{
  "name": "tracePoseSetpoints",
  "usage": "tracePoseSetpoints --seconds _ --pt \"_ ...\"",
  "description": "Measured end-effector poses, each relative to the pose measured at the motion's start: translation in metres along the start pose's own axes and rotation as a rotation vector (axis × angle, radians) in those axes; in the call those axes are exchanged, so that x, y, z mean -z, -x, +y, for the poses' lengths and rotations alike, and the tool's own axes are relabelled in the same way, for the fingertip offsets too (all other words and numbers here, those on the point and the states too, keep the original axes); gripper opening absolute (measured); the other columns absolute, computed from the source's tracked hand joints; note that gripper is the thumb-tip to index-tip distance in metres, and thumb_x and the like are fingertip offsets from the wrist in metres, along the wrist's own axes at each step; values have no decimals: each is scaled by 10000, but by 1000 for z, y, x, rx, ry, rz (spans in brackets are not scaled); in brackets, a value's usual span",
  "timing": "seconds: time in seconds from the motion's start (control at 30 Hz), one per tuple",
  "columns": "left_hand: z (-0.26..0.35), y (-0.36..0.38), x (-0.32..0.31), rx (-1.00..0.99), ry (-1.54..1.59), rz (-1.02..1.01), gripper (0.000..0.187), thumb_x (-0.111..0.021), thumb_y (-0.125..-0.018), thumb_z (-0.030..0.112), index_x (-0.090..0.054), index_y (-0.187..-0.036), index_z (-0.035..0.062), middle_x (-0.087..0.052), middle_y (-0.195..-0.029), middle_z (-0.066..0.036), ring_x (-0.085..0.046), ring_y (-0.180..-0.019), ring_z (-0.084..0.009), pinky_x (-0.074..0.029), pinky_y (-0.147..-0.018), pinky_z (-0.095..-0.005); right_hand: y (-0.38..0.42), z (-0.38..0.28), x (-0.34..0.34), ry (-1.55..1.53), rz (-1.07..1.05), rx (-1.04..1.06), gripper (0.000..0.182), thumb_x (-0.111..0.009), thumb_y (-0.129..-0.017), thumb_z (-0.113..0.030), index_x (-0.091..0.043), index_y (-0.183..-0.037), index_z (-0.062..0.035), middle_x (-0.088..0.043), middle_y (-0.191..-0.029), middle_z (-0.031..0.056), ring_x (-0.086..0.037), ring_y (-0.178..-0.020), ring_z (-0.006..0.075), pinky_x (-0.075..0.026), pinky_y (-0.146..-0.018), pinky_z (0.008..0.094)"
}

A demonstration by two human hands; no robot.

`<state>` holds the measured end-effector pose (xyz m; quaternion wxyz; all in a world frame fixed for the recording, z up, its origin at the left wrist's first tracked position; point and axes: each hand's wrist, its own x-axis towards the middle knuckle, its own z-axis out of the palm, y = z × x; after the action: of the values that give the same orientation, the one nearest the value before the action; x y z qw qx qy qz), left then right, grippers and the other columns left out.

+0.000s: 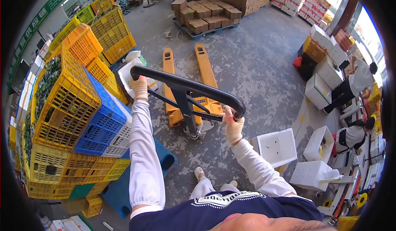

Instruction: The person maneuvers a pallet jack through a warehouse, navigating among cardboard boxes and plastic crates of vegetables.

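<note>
A yellow pallet jack point(205, 70) stands in front of me with its two forks pointing away across the floor. Its black handle point(185, 85) is a wide loop tilted toward me. My left hand point(139, 86) is wrapped around the loop's left end, and my right hand point(233, 125) grips its right end. Both hands wear pale wraps or fingerless gloves, with bare fingertips showing. Nothing lies on the forks. Behind the handle's left end is a white foam box point(125, 75), partly hidden by it.
Stacked yellow crates point(68, 103) and a blue crate point(101, 115) rise close on my left, above a blue pallet point(165, 158). Cartons point(208, 14) sit on another pallet ahead. An open foam box point(278, 146) is at my right, with two people point(359, 80) working beyond.
</note>
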<state>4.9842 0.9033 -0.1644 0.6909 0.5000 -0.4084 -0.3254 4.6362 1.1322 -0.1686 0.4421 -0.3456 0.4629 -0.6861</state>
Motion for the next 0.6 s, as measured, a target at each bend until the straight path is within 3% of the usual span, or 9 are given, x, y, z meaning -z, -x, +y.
tracePoseSetpoints --seconds 0.3,0.6 --pt "14 0 -24 18 -22 30 351 -715 -780 317 -535 -597 78 -483 -439 -12 -454 -336 -125 -341 -354 -283 -21 6 -8 40 106 62 243 -602 -918 -245 -629 -941 -5 -502 -562 -12 -489 -515 89 -415 -543 244" --pt "19 4 -30 20 36 13 275 -701 -801 285 -552 -666 98 -454 -456 18 -430 -339 -101 -309 -345 -268 -21 9 -16 -36 176 123 267 -614 -913 -260 -630 -942 5 -506 -568 -4 -468 -501 84 -422 -547 250"
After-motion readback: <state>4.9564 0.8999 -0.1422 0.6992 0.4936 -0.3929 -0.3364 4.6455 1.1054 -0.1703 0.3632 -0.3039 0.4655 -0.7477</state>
